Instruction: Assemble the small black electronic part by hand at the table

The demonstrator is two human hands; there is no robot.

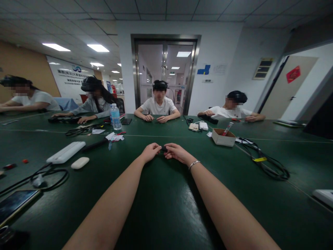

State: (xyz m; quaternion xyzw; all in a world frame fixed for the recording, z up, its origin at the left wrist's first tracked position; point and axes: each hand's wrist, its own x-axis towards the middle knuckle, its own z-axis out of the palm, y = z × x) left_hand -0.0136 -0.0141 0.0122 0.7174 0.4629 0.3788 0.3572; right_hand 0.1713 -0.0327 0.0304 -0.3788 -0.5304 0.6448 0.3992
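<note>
head view, the only one i have: both arms reach forward over the green table [166, 208], and the left hand [151, 152] and right hand [176, 152] meet at the fingertips over a small dark object [163, 148], which sits between them just above the table top. the fingers of each hand are drawn together and appear to pinch the ends of that object; it is too small for me to say what it is. i judge the step in hand to be fine two-handed work on this piece, and any next move would call for a steady grip from both sides and very little travel. a bracelet [194, 164] sits on the right wrist. taking the small dark object as landmark: to its right and farther off stands an open cardboard box [223, 137], with a looped black cable [267, 163] beyond that; to its left lie a white power strip [66, 152] and a white oval case [80, 163]; farther left and back stands a water bottle [115, 117]. four other people sit along the far edge, hands on the table. behind them, glass double doors [165, 74], white walls, ceiling lights.
</note>
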